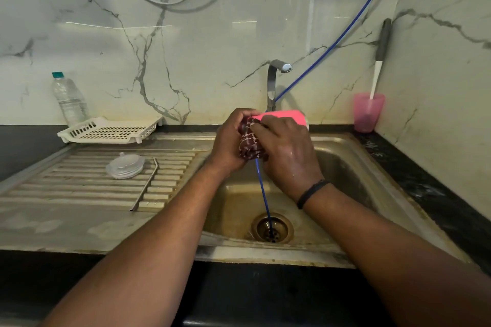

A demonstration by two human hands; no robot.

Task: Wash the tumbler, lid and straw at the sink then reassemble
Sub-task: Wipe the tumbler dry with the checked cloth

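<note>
Pink plastic tumbler (281, 115) lies on its side over the steel sink (342, 167), gripped by both hands.

The left hand (228, 143) closes around the tumbler's near end, which is covered by a dark red scrubbing cloth with white lines (248, 142); the right hand (289, 151) presses down on cloth and tumbler, fingers curled. A thin blue hose (263, 194) runs under the hands to the drain. On the ribbed draining board (79, 188) the clear round lid (125, 166) and the bent metal straw (144, 186) lie just beside each other.
</note>
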